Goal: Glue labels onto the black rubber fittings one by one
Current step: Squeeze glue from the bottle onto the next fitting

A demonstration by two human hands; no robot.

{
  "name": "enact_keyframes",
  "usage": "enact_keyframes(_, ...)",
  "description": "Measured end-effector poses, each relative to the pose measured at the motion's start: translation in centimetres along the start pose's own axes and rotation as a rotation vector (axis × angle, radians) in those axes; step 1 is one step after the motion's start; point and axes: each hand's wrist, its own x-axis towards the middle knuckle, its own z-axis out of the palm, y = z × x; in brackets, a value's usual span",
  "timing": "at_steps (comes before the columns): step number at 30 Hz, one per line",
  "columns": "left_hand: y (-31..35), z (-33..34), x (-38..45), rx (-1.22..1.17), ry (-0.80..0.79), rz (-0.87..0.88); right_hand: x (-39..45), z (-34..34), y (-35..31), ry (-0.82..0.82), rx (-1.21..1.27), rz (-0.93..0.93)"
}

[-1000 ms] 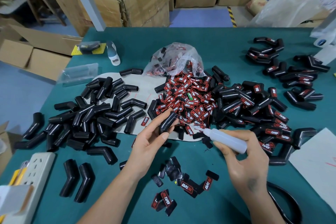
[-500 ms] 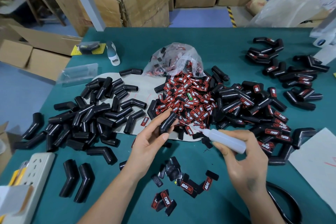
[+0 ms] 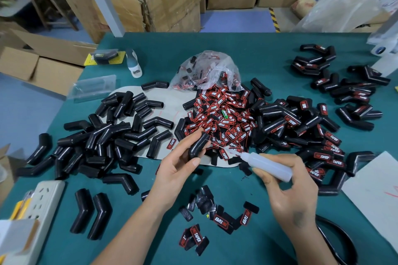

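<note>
Fingers (image 3: pixel 189 143) of left hand (image 3: pixel 176 168) clamped around one black rubber fitting (image 3: pixel 198 145), raised over near edge of label pile (image 3: pixel 221 120), palm up. Right hand (image 3: pixel 288 187) fingers wrapped on glue bottle (image 3: pixel 267 165), nozzle aimed left toward the fitting, not touching. Unlabelled fittings (image 3: pixel 103 135) heaped left, labelled ones (image 3: pixel 312 135) right. Bare green bench (image 3: pixel 232 180) between wrists; loose labels (image 3: pixel 217 219) near. Power strip (image 3: pixel 41 198) at near-left edge.

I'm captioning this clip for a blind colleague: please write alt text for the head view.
Over a green table, a left hand holds a black rubber fitting while the right hand aims a glue bottle toward it, amid a label pile.
</note>
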Motion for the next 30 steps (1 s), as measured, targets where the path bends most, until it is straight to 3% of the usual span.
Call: enact_keyframes(30,0.18,-0.09,-0.03,0.004,0.009,0.009,0.07,0.09,-0.19,-0.009,0.019,0.007)
